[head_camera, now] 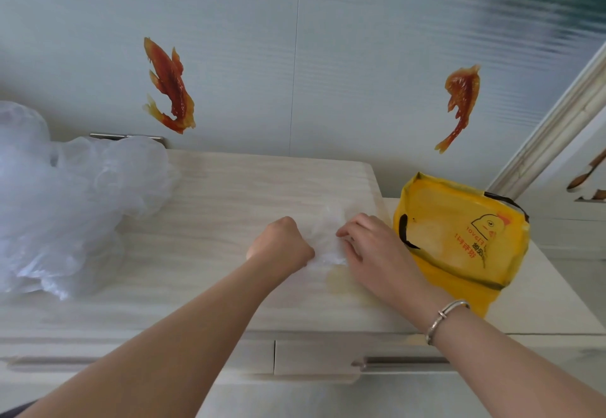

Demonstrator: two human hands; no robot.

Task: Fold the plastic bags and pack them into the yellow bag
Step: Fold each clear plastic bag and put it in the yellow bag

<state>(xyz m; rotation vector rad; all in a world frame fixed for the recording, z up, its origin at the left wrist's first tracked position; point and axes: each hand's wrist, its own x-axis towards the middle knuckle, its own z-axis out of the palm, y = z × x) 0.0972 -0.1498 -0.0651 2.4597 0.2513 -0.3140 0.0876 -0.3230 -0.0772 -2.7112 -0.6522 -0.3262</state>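
Observation:
A small, thin clear plastic bag (326, 240) lies partly folded on the pale wooden counter (210, 221). My left hand (283, 244) grips its left edge with curled fingers. My right hand (367, 244) rests on its right side, fingers bent onto the plastic. The yellow bag (459, 237) with black handles and a duck logo lies just right of my right hand, its mouth facing the folded bag. A loose heap of clear plastic bags (65, 208) sits at the far left of the counter.
The counter ends at the tiled wall with fish stickers (169, 86). A lower white surface (541, 296) lies under the yellow bag on the right. A drawer handle (400, 362) runs along the front below the counter edge.

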